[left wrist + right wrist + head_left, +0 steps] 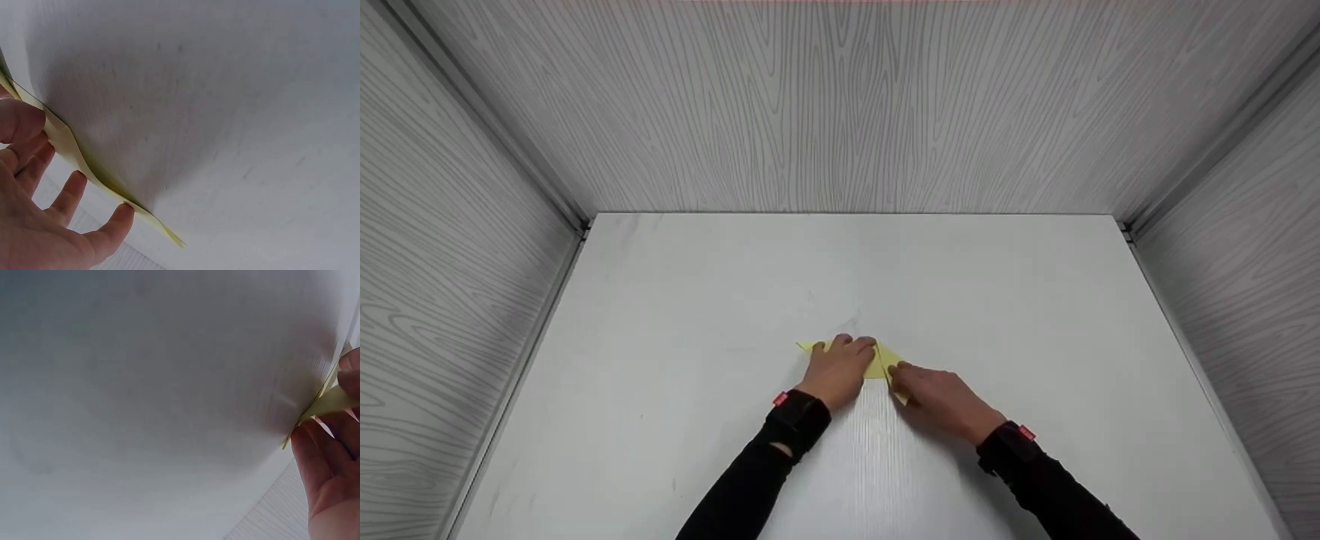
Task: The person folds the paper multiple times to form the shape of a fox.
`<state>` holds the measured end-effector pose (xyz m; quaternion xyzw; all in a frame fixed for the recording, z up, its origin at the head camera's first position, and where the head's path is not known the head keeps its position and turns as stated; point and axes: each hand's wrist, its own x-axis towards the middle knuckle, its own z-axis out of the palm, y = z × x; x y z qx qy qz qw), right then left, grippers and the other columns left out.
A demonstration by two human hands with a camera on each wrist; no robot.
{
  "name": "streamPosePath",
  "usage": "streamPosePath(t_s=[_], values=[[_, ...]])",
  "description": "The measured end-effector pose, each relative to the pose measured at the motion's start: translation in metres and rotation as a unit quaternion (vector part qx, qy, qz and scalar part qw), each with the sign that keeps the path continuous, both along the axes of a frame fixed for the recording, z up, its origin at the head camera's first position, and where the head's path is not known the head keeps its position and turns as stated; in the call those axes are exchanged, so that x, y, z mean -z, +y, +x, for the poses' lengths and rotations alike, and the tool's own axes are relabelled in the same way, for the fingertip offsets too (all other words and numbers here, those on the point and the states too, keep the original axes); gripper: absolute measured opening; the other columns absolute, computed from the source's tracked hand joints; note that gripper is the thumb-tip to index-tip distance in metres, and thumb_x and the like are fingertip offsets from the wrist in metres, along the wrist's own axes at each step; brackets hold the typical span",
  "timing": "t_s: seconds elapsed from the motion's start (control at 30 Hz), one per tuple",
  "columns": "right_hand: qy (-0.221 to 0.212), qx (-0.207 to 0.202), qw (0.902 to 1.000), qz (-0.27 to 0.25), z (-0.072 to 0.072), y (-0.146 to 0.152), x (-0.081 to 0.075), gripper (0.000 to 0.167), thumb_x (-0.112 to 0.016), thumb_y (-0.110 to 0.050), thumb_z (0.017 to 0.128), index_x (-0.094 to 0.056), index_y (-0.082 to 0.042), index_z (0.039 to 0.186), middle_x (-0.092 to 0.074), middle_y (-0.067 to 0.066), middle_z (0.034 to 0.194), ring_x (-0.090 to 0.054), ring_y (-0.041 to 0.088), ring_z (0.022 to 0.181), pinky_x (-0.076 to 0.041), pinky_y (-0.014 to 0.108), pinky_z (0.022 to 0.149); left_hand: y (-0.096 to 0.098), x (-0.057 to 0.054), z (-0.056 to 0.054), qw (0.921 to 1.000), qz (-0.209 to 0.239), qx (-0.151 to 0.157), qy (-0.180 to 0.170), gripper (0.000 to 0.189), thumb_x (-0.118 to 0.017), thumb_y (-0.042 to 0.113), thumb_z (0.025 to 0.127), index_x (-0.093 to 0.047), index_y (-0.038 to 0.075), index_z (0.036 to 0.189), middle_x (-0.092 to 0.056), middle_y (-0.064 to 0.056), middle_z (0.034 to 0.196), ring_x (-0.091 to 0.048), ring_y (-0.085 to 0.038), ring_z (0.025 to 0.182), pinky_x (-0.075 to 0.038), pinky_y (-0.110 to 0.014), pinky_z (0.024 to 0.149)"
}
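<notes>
A piece of folded yellow paper (875,370) lies on the white table, its pointed left corner sticking out past my fingers. My left hand (837,372) presses on its left half with the fingers spread; in the left wrist view those fingertips touch the paper (66,143) along its length. At the other side my right hand (946,399) pinches a corner flap between thumb and fingers, and the flap is turned in toward the middle. The right wrist view shows the paper (332,401) bent up at those fingers. Part of the sheet is hidden under both hands.
The white tabletop (697,300) carries faint marks and scuffs. Wood-grain panels stand around it: a back wall (840,105), a left wall (442,247) and a right wall (1245,247). Both wrists wear black bands with small red tags.
</notes>
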<state>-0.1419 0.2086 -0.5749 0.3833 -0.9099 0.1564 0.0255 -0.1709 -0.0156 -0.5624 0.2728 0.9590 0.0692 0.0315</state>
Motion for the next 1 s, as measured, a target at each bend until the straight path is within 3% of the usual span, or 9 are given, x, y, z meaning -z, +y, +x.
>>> streamPosePath(t_s=[0.13,0.23,0.4,0.63,0.9,1.0], values=[[-0.039,0.005,0.9988,0.028,0.001,0.0,-0.004,0.039,-0.065,-0.007,0.093,-0.057,-0.005,0.131,-0.07,0.011,0.123,-0.068,0.027,0.116,-0.059,0.041,0.085,0.0,0.003,-0.003,0.9998,0.001,-0.007,-0.016,0.034,-0.051,0.013,0.106,-0.064,0.017,0.138,-0.055,0.004,0.149,-0.051,-0.026,0.134,-0.047,-0.06,0.1],[-0.059,0.01,0.9975,0.037,0.002,0.0,-0.005,0.048,-0.062,-0.008,0.093,-0.054,-0.002,0.14,-0.065,0.013,0.134,-0.062,0.03,0.128,-0.057,0.044,0.095,-0.002,0.004,-0.004,0.9999,0.001,-0.003,-0.012,0.035,-0.054,0.013,0.104,-0.064,0.016,0.137,-0.055,0.004,0.149,-0.051,-0.027,0.135,-0.046,-0.059,0.103],[-0.053,0.01,0.998,0.033,0.002,0.003,-0.005,0.05,-0.06,-0.006,0.094,-0.054,0.002,0.143,-0.064,0.017,0.138,-0.062,0.033,0.129,-0.055,0.046,0.099,-0.003,0.003,-0.003,0.9999,-0.005,0.016,0.002,0.035,-0.054,0.011,0.104,-0.065,0.015,0.137,-0.056,0.002,0.149,-0.049,-0.028,0.139,-0.041,-0.056,0.111],[-0.064,0.009,0.9975,0.026,0.002,0.003,-0.003,0.042,-0.058,-0.012,0.103,-0.058,0.003,0.142,-0.062,0.02,0.142,-0.06,0.032,0.132,-0.053,0.047,0.102,-0.003,0.01,-0.002,0.9995,0.021,0.015,-0.018,0.039,-0.054,0.01,0.104,-0.061,0.012,0.142,-0.053,-0.001,0.153,-0.046,-0.026,0.143,-0.04,-0.055,0.113],[-0.072,-0.001,0.9974,-0.006,-0.001,0.005,-0.006,0.021,-0.06,-0.01,0.103,-0.075,-0.004,0.117,-0.063,0.017,0.141,-0.06,0.029,0.132,-0.054,0.045,0.101,-0.001,0.012,0.0,0.9991,0.038,0.008,-0.018,0.041,-0.058,0.011,0.103,-0.058,0.014,0.143,-0.053,-0.003,0.152,-0.046,-0.025,0.142,-0.04,-0.057,0.113],[-0.07,-0.004,0.9975,-0.01,-0.001,0.005,-0.007,0.023,-0.061,-0.01,0.102,-0.074,-0.003,0.12,-0.063,0.017,0.14,-0.06,0.029,0.132,-0.054,0.045,0.101,-0.001,0.014,0.001,0.999,0.038,0.019,-0.011,0.044,-0.057,0.011,0.103,-0.056,0.017,0.146,-0.05,-0.002,0.155,-0.045,-0.025,0.143,-0.039,-0.059,0.113]])
